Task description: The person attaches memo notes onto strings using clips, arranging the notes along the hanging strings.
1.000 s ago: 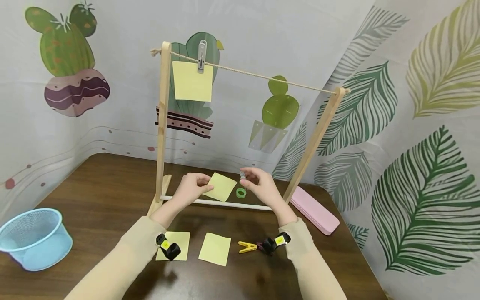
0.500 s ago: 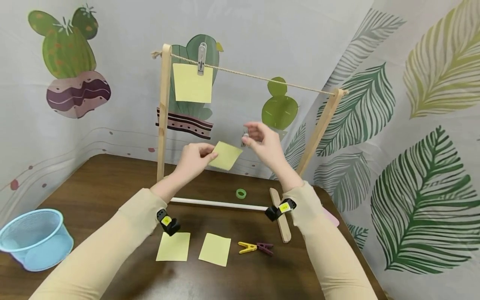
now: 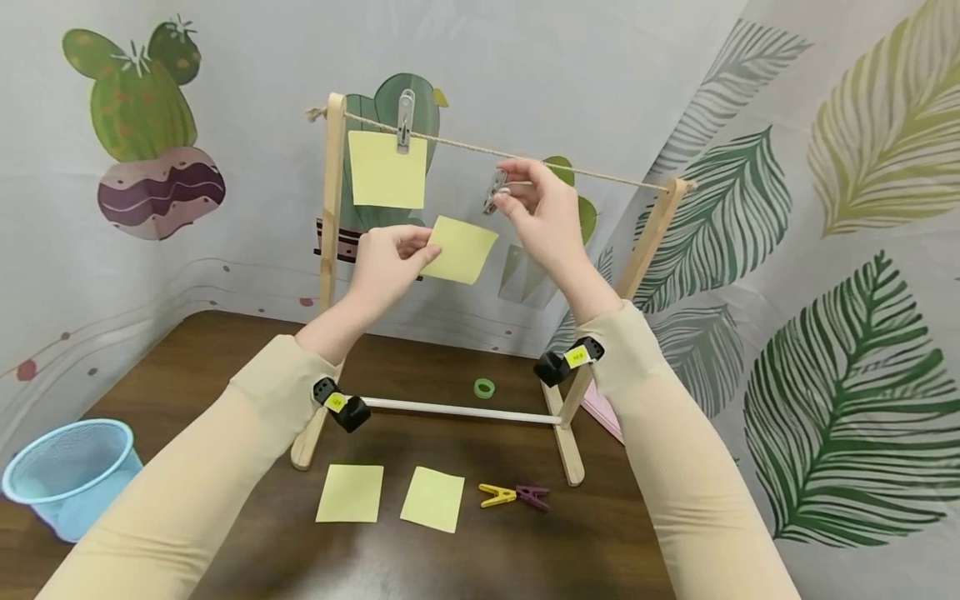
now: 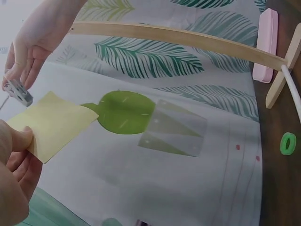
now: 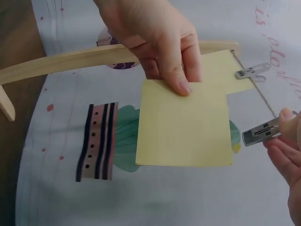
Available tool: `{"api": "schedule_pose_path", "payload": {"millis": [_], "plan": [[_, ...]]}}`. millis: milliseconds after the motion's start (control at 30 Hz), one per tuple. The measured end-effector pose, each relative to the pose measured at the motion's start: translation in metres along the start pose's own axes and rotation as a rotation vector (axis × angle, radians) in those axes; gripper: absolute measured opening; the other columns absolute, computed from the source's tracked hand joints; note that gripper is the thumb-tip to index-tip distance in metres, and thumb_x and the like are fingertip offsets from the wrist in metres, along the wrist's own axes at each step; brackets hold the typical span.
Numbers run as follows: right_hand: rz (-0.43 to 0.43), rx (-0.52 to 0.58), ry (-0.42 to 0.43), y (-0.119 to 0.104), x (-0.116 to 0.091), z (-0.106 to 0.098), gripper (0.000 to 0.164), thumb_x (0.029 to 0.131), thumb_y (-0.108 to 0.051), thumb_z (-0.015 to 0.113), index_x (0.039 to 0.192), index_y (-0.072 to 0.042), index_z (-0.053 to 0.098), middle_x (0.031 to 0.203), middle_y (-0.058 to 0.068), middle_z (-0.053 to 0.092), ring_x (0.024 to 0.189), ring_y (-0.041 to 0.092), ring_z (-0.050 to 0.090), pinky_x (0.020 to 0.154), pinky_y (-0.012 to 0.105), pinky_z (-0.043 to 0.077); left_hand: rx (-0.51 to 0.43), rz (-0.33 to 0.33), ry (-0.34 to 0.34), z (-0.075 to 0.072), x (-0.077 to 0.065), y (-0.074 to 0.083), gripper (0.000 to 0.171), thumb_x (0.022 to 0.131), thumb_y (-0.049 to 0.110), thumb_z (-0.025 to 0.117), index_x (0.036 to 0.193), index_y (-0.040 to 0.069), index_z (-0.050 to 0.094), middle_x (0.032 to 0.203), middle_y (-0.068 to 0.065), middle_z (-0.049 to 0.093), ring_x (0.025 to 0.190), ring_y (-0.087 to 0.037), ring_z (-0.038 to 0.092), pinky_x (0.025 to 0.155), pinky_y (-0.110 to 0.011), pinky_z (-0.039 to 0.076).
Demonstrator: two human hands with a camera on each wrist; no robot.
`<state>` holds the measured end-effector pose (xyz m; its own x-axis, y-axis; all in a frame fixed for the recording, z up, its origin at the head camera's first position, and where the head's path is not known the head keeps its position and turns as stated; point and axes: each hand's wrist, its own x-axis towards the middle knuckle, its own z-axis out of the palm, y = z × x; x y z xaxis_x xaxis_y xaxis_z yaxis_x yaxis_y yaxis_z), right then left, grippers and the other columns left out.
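My left hand point(image 3: 390, 262) pinches a yellow sticky note point(image 3: 463, 250) by its left edge, thumb in front. The note is raised below the rope point(image 3: 468, 149) of a wooden frame. To its upper right, my right hand point(image 3: 546, 212) pinches a grey clothespin point(image 3: 494, 191) between thumb and fingers. In the right wrist view, this clothespin point(image 5: 261, 132) points toward the note and stands apart from it. Further left, another grey clothespin point(image 3: 405, 121) holds a second sticky note point(image 3: 387, 171) on the rope.
Two sticky notes point(image 3: 350, 493) point(image 3: 432, 498) lie on the table beside a yellow clothespin point(image 3: 497, 495) and a purple clothespin point(image 3: 532, 497). A green tape ring point(image 3: 484, 388) lies behind the white bar point(image 3: 457, 409). A blue mesh basket point(image 3: 67, 475) stands left; a pink case point(image 3: 602, 410) lies right.
Both hands have risen from near the table toward the rope, the left with the sticky note, the right with the grey clothespin. The note hanging on the rope stays put.
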<state>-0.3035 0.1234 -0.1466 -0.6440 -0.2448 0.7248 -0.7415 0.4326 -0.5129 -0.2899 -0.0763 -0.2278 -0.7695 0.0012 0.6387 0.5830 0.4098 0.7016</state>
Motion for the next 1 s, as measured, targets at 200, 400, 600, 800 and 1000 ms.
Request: {"api": "schedule_pose_path", "payload": {"millis": [200, 400, 600, 800, 1000], "plan": [[0.014, 0.002, 0.026, -0.017, 0.014, -0.007, 0.030, 0.092, 0.000, 0.064, 0.121, 0.001, 0.063, 0.115, 0.013, 0.067, 0.101, 0.016, 0.068, 0.084, 0.020, 0.052, 0.005, 0.016, 0.041, -0.003, 0.013, 0.014, 0.029, 0.092, 0.016, 0.070, 0.114, -0.001, 0.071, 0.105, -0.019, 0.073, 0.094, -0.029, 0.071, 0.085, -0.039, 0.056], [0.039, 0.057, 0.032, -0.032, 0.038, -0.012, 0.027, 0.092, 0.001, 0.063, 0.119, 0.000, 0.064, 0.103, 0.008, 0.066, 0.095, 0.013, 0.068, 0.088, 0.022, 0.053, -0.039, -0.003, 0.073, -0.004, 0.026, 0.021, 0.032, 0.093, 0.017, 0.069, 0.118, -0.002, 0.069, 0.109, -0.019, 0.072, 0.100, -0.028, 0.069, 0.090, -0.037, 0.054], [0.091, 0.130, 0.069, -0.039, 0.057, -0.014, 0.026, 0.090, 0.000, 0.066, 0.116, 0.001, 0.065, 0.094, 0.000, 0.064, 0.089, 0.011, 0.068, 0.087, 0.022, 0.053, -0.076, -0.017, 0.108, -0.002, 0.036, 0.023, 0.033, 0.093, 0.017, 0.068, 0.119, -0.003, 0.068, 0.110, -0.020, 0.072, 0.102, -0.028, 0.068, 0.092, -0.035, 0.053], [0.179, 0.115, 0.075, -0.042, 0.069, -0.014, 0.023, 0.089, -0.003, 0.069, 0.112, -0.001, 0.067, 0.088, -0.002, 0.065, 0.083, 0.009, 0.065, 0.085, 0.020, 0.053, -0.104, -0.077, 0.135, -0.004, 0.047, 0.023, 0.033, 0.093, 0.017, 0.068, 0.120, -0.002, 0.067, 0.113, -0.020, 0.071, 0.106, -0.027, 0.067, 0.094, -0.031, 0.052], [0.236, 0.092, 0.077, -0.044, 0.077, -0.011, 0.018, 0.087, -0.005, 0.072, 0.105, -0.004, 0.070, 0.082, -0.006, 0.063, 0.079, 0.007, 0.063, 0.081, 0.018, 0.050, -0.103, -0.097, 0.166, -0.006, 0.052, 0.023, 0.031, 0.092, 0.015, 0.068, 0.117, -0.004, 0.069, 0.112, -0.021, 0.071, 0.103, -0.024, 0.068, 0.092, -0.028, 0.052]]}}
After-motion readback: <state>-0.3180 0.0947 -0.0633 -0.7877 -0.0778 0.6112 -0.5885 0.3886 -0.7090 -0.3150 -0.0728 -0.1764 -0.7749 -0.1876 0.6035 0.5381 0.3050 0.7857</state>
